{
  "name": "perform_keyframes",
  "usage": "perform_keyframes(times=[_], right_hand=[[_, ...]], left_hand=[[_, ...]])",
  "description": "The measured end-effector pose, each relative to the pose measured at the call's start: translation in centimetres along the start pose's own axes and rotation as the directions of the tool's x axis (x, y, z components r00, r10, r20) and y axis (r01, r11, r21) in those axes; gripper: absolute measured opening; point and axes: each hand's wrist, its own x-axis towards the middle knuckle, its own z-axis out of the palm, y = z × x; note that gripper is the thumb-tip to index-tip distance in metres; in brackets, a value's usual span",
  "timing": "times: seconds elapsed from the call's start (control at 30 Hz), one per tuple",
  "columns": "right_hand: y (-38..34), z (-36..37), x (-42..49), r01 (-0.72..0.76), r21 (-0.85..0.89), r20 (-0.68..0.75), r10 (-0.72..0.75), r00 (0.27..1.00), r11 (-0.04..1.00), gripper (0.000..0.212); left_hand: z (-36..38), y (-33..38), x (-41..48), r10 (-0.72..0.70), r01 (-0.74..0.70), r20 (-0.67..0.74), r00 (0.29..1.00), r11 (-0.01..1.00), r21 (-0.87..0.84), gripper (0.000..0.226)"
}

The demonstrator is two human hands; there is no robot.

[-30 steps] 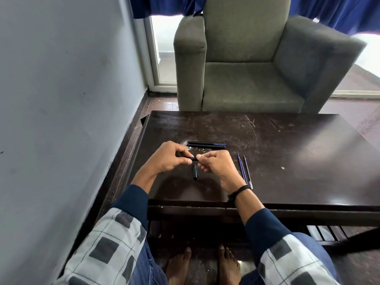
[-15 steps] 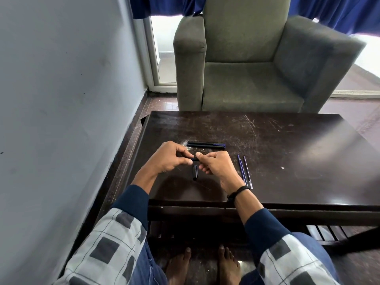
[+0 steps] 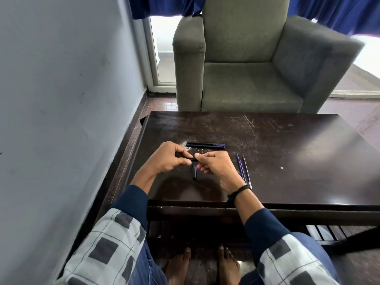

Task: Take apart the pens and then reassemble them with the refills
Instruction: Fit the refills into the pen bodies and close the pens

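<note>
My left hand (image 3: 167,159) and my right hand (image 3: 214,164) meet over the dark table (image 3: 287,161), both pinched on one short dark pen (image 3: 193,160) held level between the fingertips; most of it is hidden by my fingers. A black pen cap (image 3: 194,172) lies on the table just below my hands. Two dark pens (image 3: 205,145) lie side by side a little beyond my hands. Thin blue refills (image 3: 243,170) lie to the right of my right hand.
A grey armchair (image 3: 246,64) stands behind the table's far edge. A pale wall (image 3: 61,99) runs close along the left. My knees and bare feet (image 3: 201,264) are under the table's near edge.
</note>
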Motion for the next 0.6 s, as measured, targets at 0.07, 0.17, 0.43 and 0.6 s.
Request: perform_keyframes(times=[0.07, 0.17, 0.43, 0.6], right_hand=[[-0.05, 0.05, 0.04, 0.019, 0.026, 0.015, -0.019, 1.0, 1.0, 0.01], [0.04, 0.08, 0.13, 0.025, 0.01, 0.017, -0.025, 1.0, 1.0, 0.008], [0.19, 0.31, 0.2, 0.017, -0.031, -0.046, -0.018, 0.999, 0.999, 0.029], [0.2, 0.14, 0.42, 0.051, -0.004, -0.04, -0.051, 0.998, 0.999, 0.02]], left_hand=[[-0.08, -0.08, 0.09, 0.0, 0.0, -0.021, 1.0, 1.0, 0.008, 0.02], [-0.08, -0.25, 0.13, 0.003, -0.003, -0.019, 1.0, 1.0, 0.018, 0.019], [-0.11, -0.14, 0.09, 0.01, -0.01, -0.022, 1.0, 1.0, 0.017, 0.019], [-0.04, -0.23, 0.05, 0.009, -0.009, 0.0, 1.0, 1.0, 0.012, 0.02]])
